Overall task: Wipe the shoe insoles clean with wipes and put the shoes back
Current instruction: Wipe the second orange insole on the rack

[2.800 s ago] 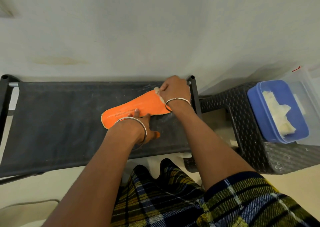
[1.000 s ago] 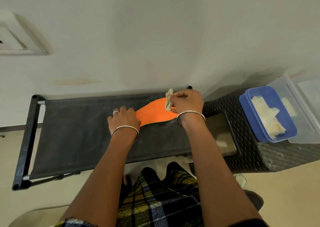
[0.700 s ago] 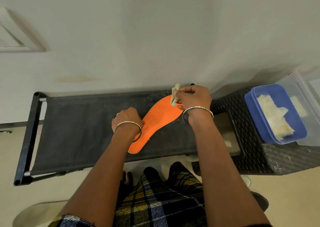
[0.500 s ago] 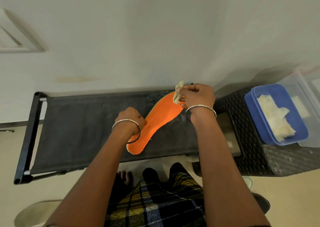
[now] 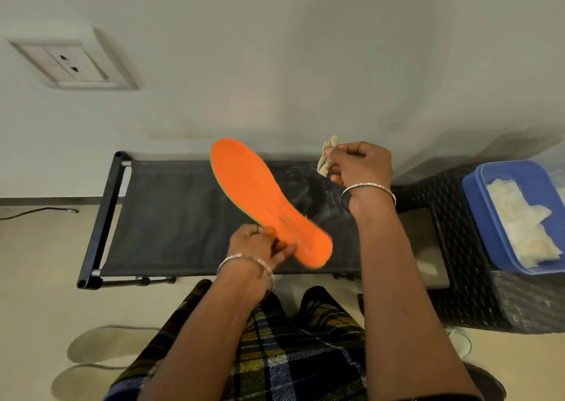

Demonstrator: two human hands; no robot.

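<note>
An orange insole [image 5: 260,198] is raised off the black fabric rack [image 5: 171,217], its toe end pointing up and away toward the wall. My left hand [image 5: 260,247] grips it near the heel end. My right hand [image 5: 360,165] is lifted to the right of the insole and pinches a crumpled, soiled wipe [image 5: 325,160], clear of the orange surface. No shoe is plainly visible.
A blue tub [image 5: 477,205] with several white wipes sits on a black woven stool [image 5: 458,278] at the right. Two pale insoles [image 5: 91,361] lie on the floor at the lower left. A wall socket [image 5: 67,64] is at the upper left.
My left hand turned the insole around and lifted it off the rack. My right hand with the wipe came off the insole and rose to the right.
</note>
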